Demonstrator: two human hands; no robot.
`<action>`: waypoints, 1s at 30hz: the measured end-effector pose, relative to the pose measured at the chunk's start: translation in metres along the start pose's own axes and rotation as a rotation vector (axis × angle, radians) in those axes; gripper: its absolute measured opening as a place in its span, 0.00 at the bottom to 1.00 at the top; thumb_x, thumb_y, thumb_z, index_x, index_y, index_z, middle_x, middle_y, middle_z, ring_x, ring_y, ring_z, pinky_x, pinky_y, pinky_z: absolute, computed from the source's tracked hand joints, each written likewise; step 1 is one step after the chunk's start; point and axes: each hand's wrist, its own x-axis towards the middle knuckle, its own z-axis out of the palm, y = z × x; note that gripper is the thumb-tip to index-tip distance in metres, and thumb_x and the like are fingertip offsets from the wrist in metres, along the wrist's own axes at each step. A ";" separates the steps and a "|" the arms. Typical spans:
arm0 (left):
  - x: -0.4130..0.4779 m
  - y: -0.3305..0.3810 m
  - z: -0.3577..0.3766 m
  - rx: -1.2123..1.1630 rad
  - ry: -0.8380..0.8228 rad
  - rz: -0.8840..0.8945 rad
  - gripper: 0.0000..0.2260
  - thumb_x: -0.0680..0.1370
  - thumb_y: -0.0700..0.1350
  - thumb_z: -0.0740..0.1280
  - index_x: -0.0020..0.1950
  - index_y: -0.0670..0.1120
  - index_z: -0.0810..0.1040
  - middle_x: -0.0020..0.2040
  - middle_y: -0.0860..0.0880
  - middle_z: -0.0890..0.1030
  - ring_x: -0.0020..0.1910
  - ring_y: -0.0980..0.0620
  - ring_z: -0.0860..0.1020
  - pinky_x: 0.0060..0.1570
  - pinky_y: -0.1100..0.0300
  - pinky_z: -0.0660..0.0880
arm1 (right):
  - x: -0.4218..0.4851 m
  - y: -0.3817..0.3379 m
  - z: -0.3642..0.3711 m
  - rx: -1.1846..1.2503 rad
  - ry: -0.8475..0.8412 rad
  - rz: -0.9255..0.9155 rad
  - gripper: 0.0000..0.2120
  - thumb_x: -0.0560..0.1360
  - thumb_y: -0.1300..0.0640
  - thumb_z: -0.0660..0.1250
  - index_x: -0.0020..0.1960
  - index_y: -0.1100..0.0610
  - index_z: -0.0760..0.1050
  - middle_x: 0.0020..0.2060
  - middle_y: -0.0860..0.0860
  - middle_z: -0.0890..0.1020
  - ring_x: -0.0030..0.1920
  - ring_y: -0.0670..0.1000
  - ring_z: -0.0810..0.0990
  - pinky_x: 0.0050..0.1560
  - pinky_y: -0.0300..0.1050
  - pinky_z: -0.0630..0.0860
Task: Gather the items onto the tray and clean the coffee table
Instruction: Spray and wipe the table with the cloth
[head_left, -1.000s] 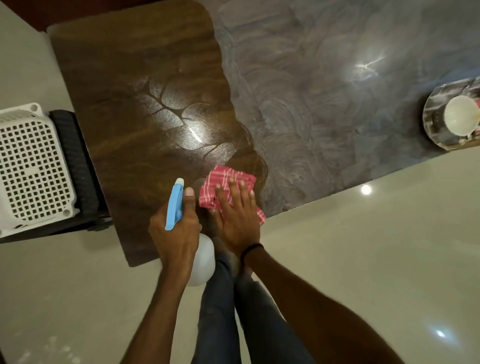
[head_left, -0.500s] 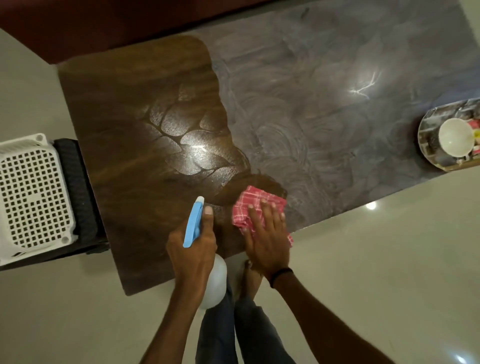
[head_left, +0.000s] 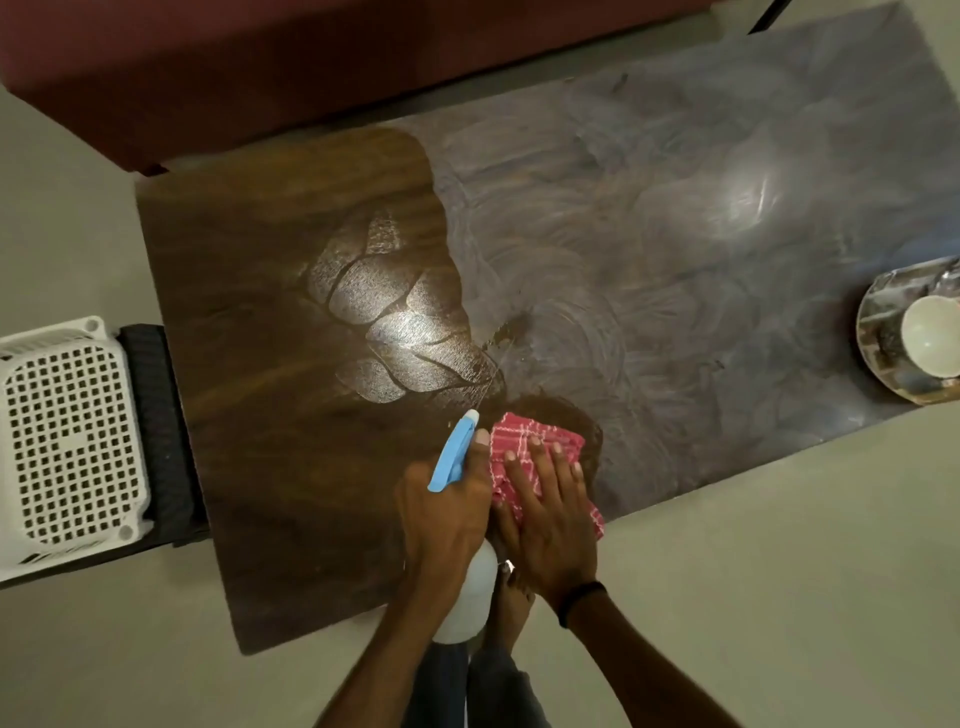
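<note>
Head view, looking down.

1. Table (head_left: 291, 493): long top. Left part glossy dark brown with a bright reflection; right part dull grey, covered in swirl marks.
2. Cloth (head_left: 530, 441): red checked, lying flat on the table at its near edge, where the brown and grey parts meet.
3. Right hand (head_left: 550, 519): palm down on the cloth, fingers straight and spread, pressing it to the table. Dark band (head_left: 579, 597) on the wrist.
4. Bottle (head_left: 470, 592): white body, blue spray head, nozzle pointing to the far side. Held over the near edge, just left of the cloth.
5. Left hand (head_left: 447, 519): fingers wrapped round the bottle's neck, one fingertip beside the blue head. Touching the right hand.
6. Tray (head_left: 872, 322): shiny, at the right end of the table, cut off by the frame edge.
7. Cup (head_left: 932, 340): white, standing on the tray.
8. Basket (head_left: 67, 441): white, perforated, left of the table, beside a black object (head_left: 156, 431).
9. Sofa (head_left: 260, 67): maroon, along the far side.
</note>
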 end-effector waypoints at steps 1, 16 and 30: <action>0.001 0.002 0.002 -0.005 0.011 0.018 0.17 0.75 0.53 0.72 0.31 0.51 0.71 0.27 0.45 0.78 0.25 0.47 0.78 0.30 0.50 0.80 | 0.000 -0.002 0.001 0.007 0.004 -0.001 0.28 0.83 0.39 0.51 0.78 0.51 0.61 0.77 0.58 0.66 0.79 0.59 0.60 0.75 0.65 0.61; 0.004 -0.006 -0.009 -0.004 0.040 0.038 0.15 0.70 0.60 0.66 0.31 0.51 0.71 0.25 0.46 0.76 0.24 0.46 0.77 0.30 0.51 0.79 | 0.019 -0.002 0.004 0.047 0.125 0.107 0.31 0.81 0.39 0.56 0.80 0.51 0.58 0.78 0.59 0.63 0.78 0.62 0.60 0.75 0.66 0.59; 0.035 -0.002 -0.029 -0.044 0.107 0.062 0.17 0.72 0.51 0.73 0.30 0.53 0.66 0.24 0.50 0.73 0.21 0.53 0.74 0.29 0.63 0.72 | 0.155 -0.013 -0.027 0.018 0.097 0.183 0.29 0.82 0.38 0.53 0.79 0.50 0.61 0.78 0.59 0.63 0.79 0.62 0.56 0.77 0.65 0.54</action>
